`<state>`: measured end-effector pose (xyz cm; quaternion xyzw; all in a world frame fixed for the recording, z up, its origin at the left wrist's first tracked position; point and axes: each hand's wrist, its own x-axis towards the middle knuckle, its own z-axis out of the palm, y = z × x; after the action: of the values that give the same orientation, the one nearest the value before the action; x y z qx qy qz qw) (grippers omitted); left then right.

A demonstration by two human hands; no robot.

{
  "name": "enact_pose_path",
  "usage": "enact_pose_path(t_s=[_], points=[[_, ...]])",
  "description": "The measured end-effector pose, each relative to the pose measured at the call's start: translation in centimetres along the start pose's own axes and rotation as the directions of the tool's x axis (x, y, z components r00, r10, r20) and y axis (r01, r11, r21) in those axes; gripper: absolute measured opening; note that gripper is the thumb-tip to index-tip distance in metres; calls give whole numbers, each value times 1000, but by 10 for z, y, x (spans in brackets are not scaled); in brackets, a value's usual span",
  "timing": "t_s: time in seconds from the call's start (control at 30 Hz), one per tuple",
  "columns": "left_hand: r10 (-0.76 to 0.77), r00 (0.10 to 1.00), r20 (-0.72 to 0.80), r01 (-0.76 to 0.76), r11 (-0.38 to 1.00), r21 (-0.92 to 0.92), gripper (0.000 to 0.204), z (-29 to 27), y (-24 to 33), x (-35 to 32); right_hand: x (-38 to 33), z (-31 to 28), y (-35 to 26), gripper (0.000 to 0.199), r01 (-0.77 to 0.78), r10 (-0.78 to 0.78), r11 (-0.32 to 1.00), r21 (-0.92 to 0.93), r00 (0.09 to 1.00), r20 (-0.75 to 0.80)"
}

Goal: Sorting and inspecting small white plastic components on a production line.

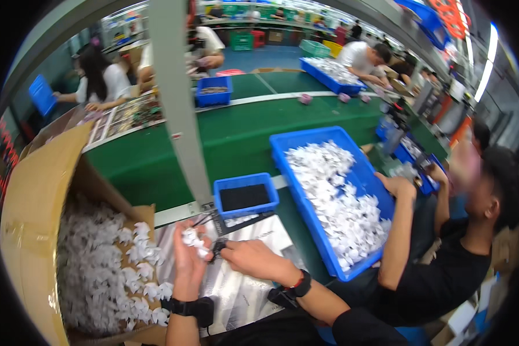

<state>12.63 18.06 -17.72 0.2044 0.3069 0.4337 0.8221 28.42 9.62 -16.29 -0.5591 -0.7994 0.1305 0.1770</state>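
Observation:
Small white plastic pieces (pixel 194 239) lie in my left hand (pixel 185 260), its fingers curled up around them. My right hand (pixel 258 260) has thumb and fingers pinched together on a small black part (pixel 218 245), right beside the white pieces. Just what the black part is cannot be made out. Under both hands is a shiny grey-white work surface (pixel 254 288). Beyond them stands a small blue bin (pixel 217 206) with a black layer inside.
On the left, an open cardboard box (pixel 32 230) holds many white pieces (pixel 95 265). A large blue tray (pixel 305 233) of white pieces stands at the right, near a seated co-worker (pixel 444 277). A grey post (pixel 179 104) rises before the green conveyor (pixel 236 135).

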Motion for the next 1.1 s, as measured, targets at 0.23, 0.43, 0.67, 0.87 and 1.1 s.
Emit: enact_pose_path(t_s=[0.23, 0.43, 0.67, 0.87, 1.1], points=[[65, 998, -14, -66, 996, -65, 29, -19, 11, 9, 8, 28, 8, 11, -66, 67, 998, 17, 997, -24], [89, 996, 9, -89, 996, 6, 29, -13, 12, 7, -5, 31, 5, 11, -51, 38, 995, -83, 987, -153], [93, 992, -87, -97, 994, -43, 36, -8, 11, 0, -1, 24, 7, 11, 13, -7, 999, 53, 994, -108], [-33, 983, 180, 3, 987, 162, 41, 2, 7, -6, 17, 6, 19, 9, 71, 264, 487, 870, 938, -224], [1, 959, 284, -87, 953, 291, 43, 11, 3, -23, 29, 4, -21, 3, 73, 308, 194, 978, 942, -132]])
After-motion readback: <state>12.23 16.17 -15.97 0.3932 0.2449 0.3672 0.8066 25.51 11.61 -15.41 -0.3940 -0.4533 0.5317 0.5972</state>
